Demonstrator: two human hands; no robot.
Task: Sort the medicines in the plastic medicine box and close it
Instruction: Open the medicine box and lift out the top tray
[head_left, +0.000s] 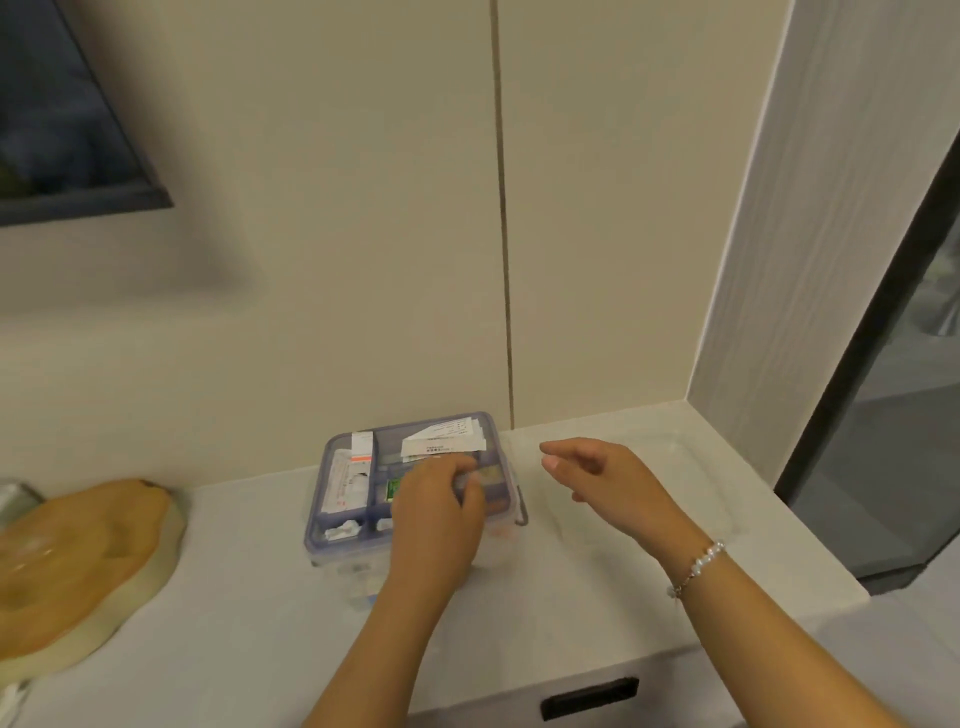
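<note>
Standing on the counter (260, 597): plastic medicine box (332, 514), lid off, medicines part-sorted in compartments. Left hand (436, 514) reached inside, fingers curled; what they pinched could not be told. Right hand (602, 478) hovered beside, fingers loose. Closing remained.

Left hand (439, 512) reaching into medicine box (332, 540), right hand (597, 475) hovering beside
</note>
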